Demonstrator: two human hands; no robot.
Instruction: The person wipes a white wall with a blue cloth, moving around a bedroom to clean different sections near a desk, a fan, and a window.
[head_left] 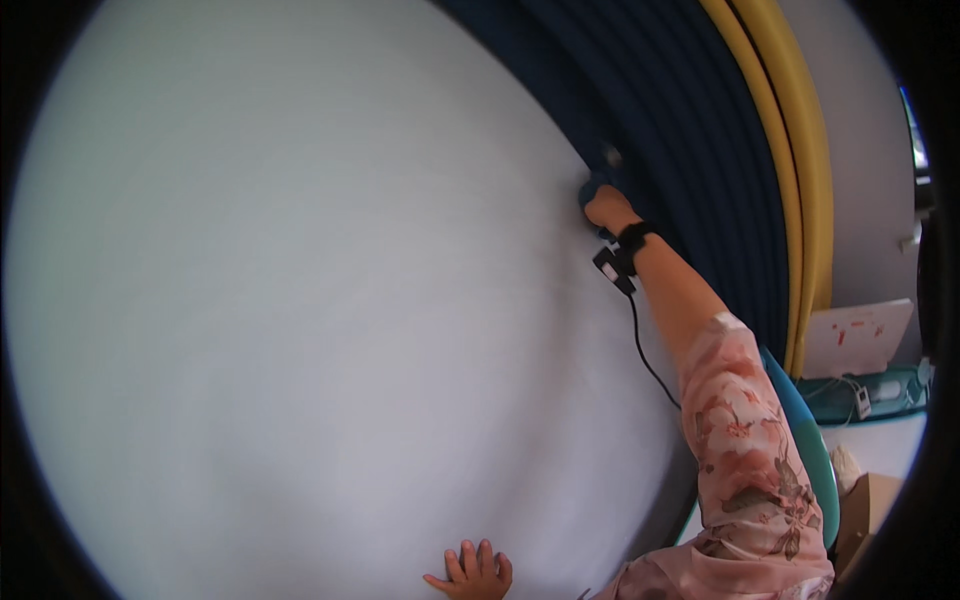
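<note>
My right hand [610, 208] reaches far across a broad pale surface [330, 300] to the edge of a dark blue ribbed panel [680, 130]. Its fingers are closed round a bunched dark blue cloth [588, 190], mostly hidden by the hand. Whether this cloth belongs to the panel I cannot tell. A small blurred shiny spot [612, 155] shows just beyond the fist. At the lower edge my left hand [476, 573] lies flat on the pale surface, fingers spread, with nothing in it.
A black strap [635, 238] with a small black device [613, 270] sits on my right wrist; its cable [642, 345] hangs toward my sleeve. Yellow trim [800, 130] borders the panel. At right are a teal tray [890, 395], a white board [855, 335] and a cardboard box [868, 510].
</note>
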